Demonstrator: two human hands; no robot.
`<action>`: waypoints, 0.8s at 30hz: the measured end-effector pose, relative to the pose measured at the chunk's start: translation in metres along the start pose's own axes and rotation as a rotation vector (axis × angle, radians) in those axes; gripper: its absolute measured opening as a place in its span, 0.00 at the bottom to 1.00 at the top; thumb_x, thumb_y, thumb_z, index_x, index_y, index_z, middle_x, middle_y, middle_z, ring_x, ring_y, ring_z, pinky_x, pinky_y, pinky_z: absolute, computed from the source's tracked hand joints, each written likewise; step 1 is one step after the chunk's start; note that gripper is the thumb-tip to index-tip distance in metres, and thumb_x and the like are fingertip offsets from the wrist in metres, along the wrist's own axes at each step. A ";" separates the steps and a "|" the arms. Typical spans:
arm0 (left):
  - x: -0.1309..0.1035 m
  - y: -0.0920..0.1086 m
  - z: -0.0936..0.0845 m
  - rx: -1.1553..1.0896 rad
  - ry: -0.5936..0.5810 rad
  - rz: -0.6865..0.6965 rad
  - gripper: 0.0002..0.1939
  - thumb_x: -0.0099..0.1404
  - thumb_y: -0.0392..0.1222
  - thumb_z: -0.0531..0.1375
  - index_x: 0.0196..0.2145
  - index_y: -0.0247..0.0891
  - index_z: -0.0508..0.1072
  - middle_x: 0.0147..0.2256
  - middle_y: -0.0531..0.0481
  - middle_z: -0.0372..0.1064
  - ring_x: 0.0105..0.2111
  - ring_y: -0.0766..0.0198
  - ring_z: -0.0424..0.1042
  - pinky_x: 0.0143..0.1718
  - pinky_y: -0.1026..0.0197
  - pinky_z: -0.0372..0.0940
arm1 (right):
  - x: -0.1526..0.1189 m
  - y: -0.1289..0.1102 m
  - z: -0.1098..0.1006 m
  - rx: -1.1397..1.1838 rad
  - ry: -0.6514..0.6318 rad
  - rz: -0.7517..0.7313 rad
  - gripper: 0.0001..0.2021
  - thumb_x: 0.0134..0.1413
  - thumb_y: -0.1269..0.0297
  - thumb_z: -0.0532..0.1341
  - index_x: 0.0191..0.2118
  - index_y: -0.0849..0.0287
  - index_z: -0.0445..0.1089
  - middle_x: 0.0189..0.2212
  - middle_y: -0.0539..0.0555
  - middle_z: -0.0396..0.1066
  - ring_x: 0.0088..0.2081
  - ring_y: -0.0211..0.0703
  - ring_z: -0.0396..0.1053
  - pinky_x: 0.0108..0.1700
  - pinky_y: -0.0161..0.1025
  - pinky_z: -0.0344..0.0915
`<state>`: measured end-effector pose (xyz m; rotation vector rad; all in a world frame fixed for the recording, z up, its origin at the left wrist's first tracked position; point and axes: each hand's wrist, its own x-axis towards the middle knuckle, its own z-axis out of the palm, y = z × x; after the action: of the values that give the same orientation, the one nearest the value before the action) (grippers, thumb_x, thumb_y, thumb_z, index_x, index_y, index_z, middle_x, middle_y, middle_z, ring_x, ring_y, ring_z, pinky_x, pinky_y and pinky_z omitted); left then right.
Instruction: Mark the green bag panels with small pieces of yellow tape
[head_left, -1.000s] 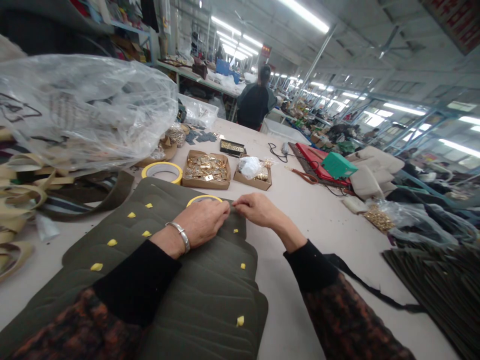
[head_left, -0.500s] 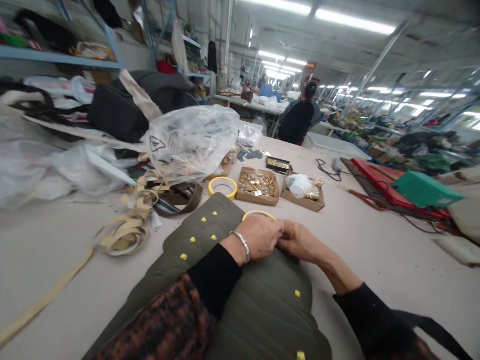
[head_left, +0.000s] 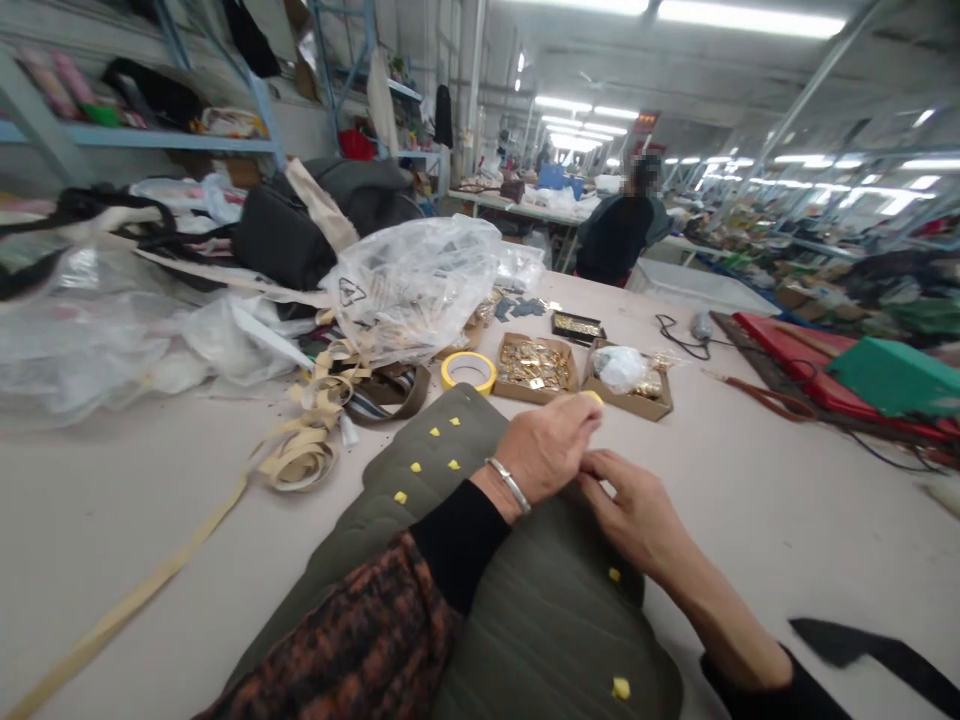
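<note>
Olive-green quilted fabric [head_left: 555, 610] lies on the table, dotted with small yellow tape pieces [head_left: 621, 688]. Above its upper right part, my left hand [head_left: 551, 450], with a silver bracelet at the wrist, is closed round a yellow tape roll [head_left: 592, 397], mostly hidden by the hand. My right hand [head_left: 626, 505] is beside it, thumb and forefinger pinched near the fabric's edge; whatever is between them is too small to tell. Another yellow tape roll [head_left: 469, 373] lies flat beyond the fabric's top end.
Two cardboard boxes with metal parts [head_left: 534, 366] [head_left: 628, 378] stand beyond my hands. At left are coiled beige strips [head_left: 300, 465] and a clear plastic bag [head_left: 420, 280]. A red board [head_left: 795, 350] and green block [head_left: 900, 375] lie right. A person [head_left: 619, 235] is farther back.
My left hand has risen with the tape roll, whose edge now shows above the fingers. My right hand has parted slightly from it. The view has shifted, so the scene sits farther right.
</note>
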<state>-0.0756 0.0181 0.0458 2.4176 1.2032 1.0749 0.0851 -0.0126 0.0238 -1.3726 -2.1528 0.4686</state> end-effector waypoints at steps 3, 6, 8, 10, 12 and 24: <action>0.006 0.012 -0.015 -0.041 0.187 0.013 0.09 0.71 0.40 0.48 0.42 0.39 0.67 0.37 0.52 0.72 0.36 0.68 0.71 0.40 0.67 0.63 | 0.000 0.013 -0.008 -0.030 0.024 0.106 0.12 0.57 0.68 0.55 0.42 0.57 0.74 0.39 0.54 0.77 0.40 0.45 0.73 0.45 0.40 0.66; 0.013 0.019 -0.046 0.033 0.244 0.086 0.09 0.69 0.40 0.52 0.43 0.39 0.70 0.34 0.54 0.73 0.31 0.69 0.70 0.36 0.67 0.63 | 0.004 0.031 -0.019 -0.078 -0.001 0.230 0.12 0.56 0.68 0.57 0.44 0.57 0.74 0.41 0.53 0.77 0.41 0.44 0.73 0.46 0.39 0.66; 0.011 0.018 -0.075 0.162 0.264 0.109 0.10 0.67 0.42 0.55 0.44 0.40 0.72 0.31 0.55 0.73 0.27 0.69 0.69 0.32 0.67 0.62 | 0.009 0.038 -0.024 -0.100 -0.055 0.261 0.12 0.57 0.68 0.57 0.44 0.58 0.75 0.41 0.53 0.77 0.42 0.43 0.73 0.46 0.38 0.66; 0.000 0.013 -0.105 0.371 0.273 0.044 0.13 0.67 0.45 0.55 0.47 0.43 0.72 0.29 0.57 0.72 0.24 0.70 0.66 0.30 0.67 0.61 | 0.016 0.038 -0.026 -0.122 -0.125 0.237 0.13 0.57 0.68 0.57 0.46 0.59 0.74 0.43 0.54 0.77 0.44 0.43 0.73 0.48 0.37 0.65; -0.022 0.002 -0.133 0.579 0.224 -0.068 0.23 0.65 0.46 0.56 0.58 0.47 0.63 0.32 0.57 0.73 0.25 0.69 0.67 0.33 0.65 0.62 | 0.025 0.034 -0.024 -0.162 -0.192 0.171 0.13 0.59 0.66 0.57 0.48 0.59 0.73 0.45 0.55 0.76 0.46 0.44 0.72 0.49 0.37 0.64; -0.218 -0.058 -0.204 0.823 -0.295 -0.630 0.24 0.69 0.46 0.47 0.60 0.34 0.57 0.53 0.37 0.66 0.51 0.51 0.68 0.50 0.53 0.63 | 0.076 -0.007 0.035 -0.400 -0.392 0.052 0.26 0.64 0.49 0.48 0.51 0.64 0.72 0.45 0.65 0.75 0.47 0.53 0.71 0.46 0.40 0.63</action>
<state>-0.3387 -0.1338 0.0493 2.2247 2.3710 0.0094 0.0340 0.0532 0.0192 -1.6635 -2.6420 0.3611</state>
